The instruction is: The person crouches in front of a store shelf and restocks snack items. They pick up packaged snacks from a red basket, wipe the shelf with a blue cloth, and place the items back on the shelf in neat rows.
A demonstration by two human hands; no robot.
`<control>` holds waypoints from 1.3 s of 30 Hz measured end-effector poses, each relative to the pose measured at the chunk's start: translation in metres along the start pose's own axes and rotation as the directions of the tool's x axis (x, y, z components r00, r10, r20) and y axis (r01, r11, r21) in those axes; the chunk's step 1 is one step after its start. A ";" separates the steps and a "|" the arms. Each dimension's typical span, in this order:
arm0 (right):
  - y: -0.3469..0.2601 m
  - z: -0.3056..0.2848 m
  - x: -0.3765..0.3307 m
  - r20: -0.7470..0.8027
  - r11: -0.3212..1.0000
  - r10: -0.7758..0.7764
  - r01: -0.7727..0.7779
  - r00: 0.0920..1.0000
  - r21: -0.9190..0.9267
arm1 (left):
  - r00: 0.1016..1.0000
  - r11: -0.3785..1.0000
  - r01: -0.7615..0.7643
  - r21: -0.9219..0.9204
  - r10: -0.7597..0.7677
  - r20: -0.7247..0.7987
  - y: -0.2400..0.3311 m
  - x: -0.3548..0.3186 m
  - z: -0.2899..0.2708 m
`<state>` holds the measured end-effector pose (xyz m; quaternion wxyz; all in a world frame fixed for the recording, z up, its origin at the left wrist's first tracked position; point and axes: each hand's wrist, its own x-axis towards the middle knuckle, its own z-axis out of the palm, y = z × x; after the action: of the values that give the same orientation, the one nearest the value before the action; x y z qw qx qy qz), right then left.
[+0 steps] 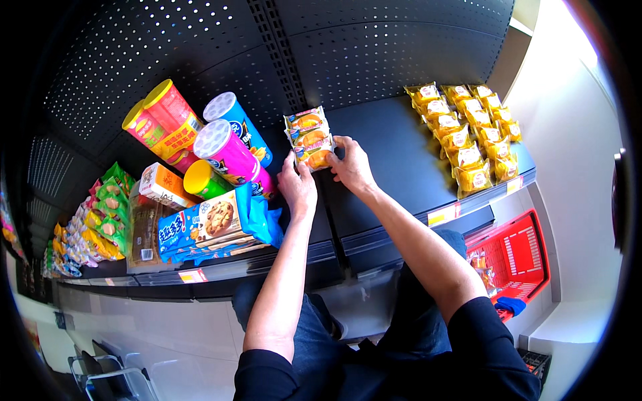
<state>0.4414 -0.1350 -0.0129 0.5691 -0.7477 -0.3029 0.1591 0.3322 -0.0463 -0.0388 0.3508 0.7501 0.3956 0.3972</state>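
Three small wrapped bread packs (309, 138) with clear-and-white film and golden filling showing stand in a line toward the back of the black shelf (381, 187). My left hand (297, 186) closes on the left side of the nearest pack, its fingertips partly hidden. From the right, my right hand (352, 166) grips the same pack's other edge between thumb and fingers. Just left of my left hand are pink snack canisters (224, 150) and blue cookie bags (210, 227).
Yellow-wrapped cakes (466, 157) fill rows on the shelf's right. Blue canisters (244, 127), red canisters (172, 108), an orange-and-white box (166, 186) and green bags (112, 210) crowd the left. A red basket (515, 257) with wrapped packs stands below right. A pegboard back panel (394, 60) rises behind.
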 end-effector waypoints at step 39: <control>0.220 -0.340 -0.327 -0.636 0.892 0.388 -0.444 0.667 0.079 | 0.901 0.911 -0.388 -0.142 0.407 0.150 0.103 -0.150 -0.042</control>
<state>0.4489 -0.6357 -0.1539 0.5543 -0.8283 0.0805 0.0095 0.2718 -0.2139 0.0186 0.3360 0.8272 0.1793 0.4132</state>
